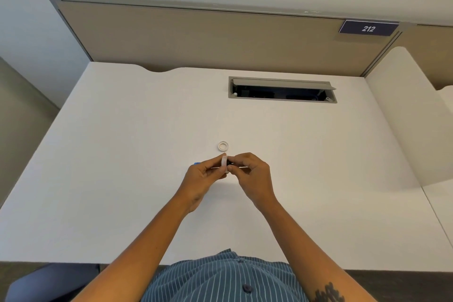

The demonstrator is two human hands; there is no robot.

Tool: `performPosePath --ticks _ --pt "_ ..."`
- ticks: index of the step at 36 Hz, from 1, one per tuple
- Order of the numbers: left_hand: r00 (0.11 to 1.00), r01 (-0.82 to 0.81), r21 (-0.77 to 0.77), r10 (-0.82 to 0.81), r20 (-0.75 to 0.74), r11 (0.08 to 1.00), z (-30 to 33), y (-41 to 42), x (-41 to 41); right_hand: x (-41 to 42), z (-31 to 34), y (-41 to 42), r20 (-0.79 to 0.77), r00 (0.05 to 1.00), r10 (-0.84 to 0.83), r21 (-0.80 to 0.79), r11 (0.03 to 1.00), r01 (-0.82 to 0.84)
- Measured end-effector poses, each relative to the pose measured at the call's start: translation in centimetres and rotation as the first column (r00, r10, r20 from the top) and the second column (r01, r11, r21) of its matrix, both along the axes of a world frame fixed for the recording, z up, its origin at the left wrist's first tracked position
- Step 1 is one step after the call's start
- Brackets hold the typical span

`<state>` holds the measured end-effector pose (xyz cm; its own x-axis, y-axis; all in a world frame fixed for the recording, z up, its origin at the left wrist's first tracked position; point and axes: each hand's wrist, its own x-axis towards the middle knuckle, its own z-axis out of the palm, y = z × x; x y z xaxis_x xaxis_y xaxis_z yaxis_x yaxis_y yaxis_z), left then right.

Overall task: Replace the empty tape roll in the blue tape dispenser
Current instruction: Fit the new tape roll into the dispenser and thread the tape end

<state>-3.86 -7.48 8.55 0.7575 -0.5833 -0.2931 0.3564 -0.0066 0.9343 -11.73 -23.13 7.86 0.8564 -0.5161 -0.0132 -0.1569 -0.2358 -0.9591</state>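
Both hands meet over the middle of the white desk [122,154]. My left hand [201,176] pinches a whitish tape roll [224,162] held on edge. My right hand [250,174] pinches a small dark piece [229,167] at the roll's centre. A second small white ring [223,146] lies flat on the desk just beyond the hands. Only a sliver of the blue tape dispenser [196,163] shows behind my left hand; the rest is hidden.
An open cable hatch [282,91] is cut into the desk at the back right. A beige partition [196,37] with a "212" sign [368,28] rises behind the desk. A curved white divider [397,115] bounds the right side.
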Motion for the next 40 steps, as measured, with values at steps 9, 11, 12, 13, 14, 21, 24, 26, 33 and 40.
performPosePath --ticks 9,11,12,13,14,21,24,26,33,40 --pt "0.998 -0.063 -0.011 0.063 -0.007 0.998 0.7 0.1 -0.5 -0.4 1.2 -0.6 -0.022 1.0 -0.003 0.261 0.965 0.009" --pt "0.997 -0.075 -0.021 0.075 -0.002 0.997 0.8 0.1 -0.6 -0.6 1.4 -1.0 -0.018 1.0 0.015 0.299 0.954 -0.009" --pt "0.997 -0.076 -0.026 0.076 0.001 0.997 0.9 0.0 -0.7 -0.7 1.4 -1.2 -0.014 1.0 0.028 0.318 0.948 -0.022" --pt "0.997 -0.077 -0.029 0.078 0.003 0.997 1.0 0.0 -0.8 -0.8 1.5 -1.4 -0.006 0.999 0.04 0.34 0.94 -0.035" --pt "0.997 -0.079 -0.028 0.079 0.006 0.996 1.1 -0.1 -0.9 -0.8 1.5 -1.5 0.002 0.999 0.051 0.359 0.932 -0.048" --pt "0.994 -0.109 0.012 0.109 0.021 0.994 1.1 -0.2 -1.2 -1.0 1.8 -2.1 0.039 0.99 0.132 0.396 0.908 -0.137" --pt "0.993 -0.112 0.033 0.111 0.04 0.993 1.1 -0.3 -1.3 -1.0 1.8 -2.1 0.034 0.991 0.129 0.39 0.911 -0.132" --pt "0.992 -0.115 0.045 0.112 0.049 0.992 1.1 -0.3 -1.4 -1.0 1.9 -2.0 0.041 0.991 0.127 0.39 0.911 -0.133" --pt "0.994 -0.094 0.068 0.09 0.065 0.993 1.3 -0.4 -1.3 -0.8 2.4 -2.0 0.047 0.989 0.138 0.384 0.912 -0.146" --pt "0.994 -0.089 0.058 0.085 0.07 0.994 1.5 -0.1 -1.0 -0.6 2.5 -1.6 0.044 0.992 0.119 0.356 0.926 -0.127"
